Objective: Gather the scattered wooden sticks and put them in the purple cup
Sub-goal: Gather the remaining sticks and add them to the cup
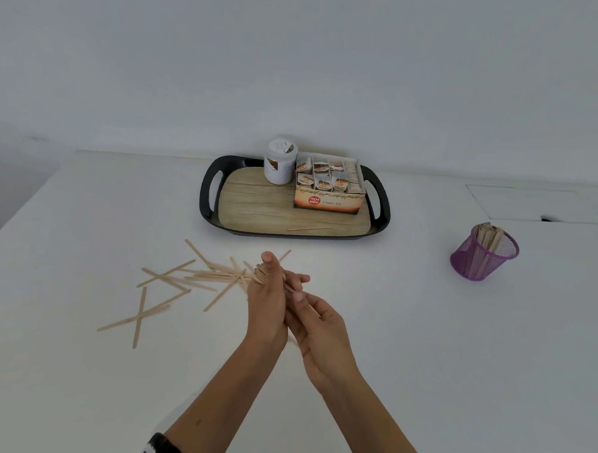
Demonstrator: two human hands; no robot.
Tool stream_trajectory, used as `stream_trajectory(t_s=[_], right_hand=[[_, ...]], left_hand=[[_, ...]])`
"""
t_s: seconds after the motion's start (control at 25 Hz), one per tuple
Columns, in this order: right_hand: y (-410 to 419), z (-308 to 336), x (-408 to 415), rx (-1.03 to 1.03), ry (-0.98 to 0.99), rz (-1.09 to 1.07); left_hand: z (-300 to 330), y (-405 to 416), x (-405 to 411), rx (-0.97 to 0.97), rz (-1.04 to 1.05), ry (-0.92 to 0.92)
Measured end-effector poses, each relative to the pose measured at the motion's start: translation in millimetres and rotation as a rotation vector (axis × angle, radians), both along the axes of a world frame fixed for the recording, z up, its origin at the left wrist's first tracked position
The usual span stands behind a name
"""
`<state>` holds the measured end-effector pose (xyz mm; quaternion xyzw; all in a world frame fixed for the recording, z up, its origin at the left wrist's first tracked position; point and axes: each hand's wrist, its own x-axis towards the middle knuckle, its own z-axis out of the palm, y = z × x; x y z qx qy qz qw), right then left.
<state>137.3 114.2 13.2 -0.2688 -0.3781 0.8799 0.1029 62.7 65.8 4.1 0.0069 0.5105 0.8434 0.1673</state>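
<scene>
Head view shows both hands meeting over the white desk (406, 333). The left hand (266, 300) stands edge-up, thumb raised, its fingers closed around a bundle of wooden sticks (259, 276) whose ends fan out beyond the knuckles to its left. The right hand (315, 324) presses against the left from the other side, its fingers curled and touching the near ends of the same bundle; whether it truly grips the sticks or only steadies them I cannot tell.

To the left of the left hand, more loose sticks (171, 282) lie scattered flat on the desk, several crossing one another, the farthest pair forming a cross nearer the desk's near-left part. One single stick (309, 229) lies on the wood-patterned floor of the black tray (208, 191), which sits beyond the hands. On that tray's far side stand a white jar (280, 162) and, just beside it, an open tea box (330, 190) filled with tea bags.

The purple cup (483, 253), a mesh one, stands well to the right of the right hand and apart from the tray, with a bunch of sticks already upright inside it.
</scene>
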Motion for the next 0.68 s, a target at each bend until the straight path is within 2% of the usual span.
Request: stream_trajectory(t_s=[0.12,0.36,0.56,0.68], right_hand=[[33,2,12,0.02,0.015,-0.051],[127,2,44,0.279,-0.149,-0.15],[223,8,73,0.409,-0.159,-0.169],[294,26,81,0.54,-0.096,-0.226]], left_hand=[[2,30,10,0.121,-0.004,-0.04],[-3,122,45,0.221,-0.029,-0.188],[-5,191,59,0.248,-0.045,-0.159],[-8,230,62,0.109,-0.132,-0.088]])
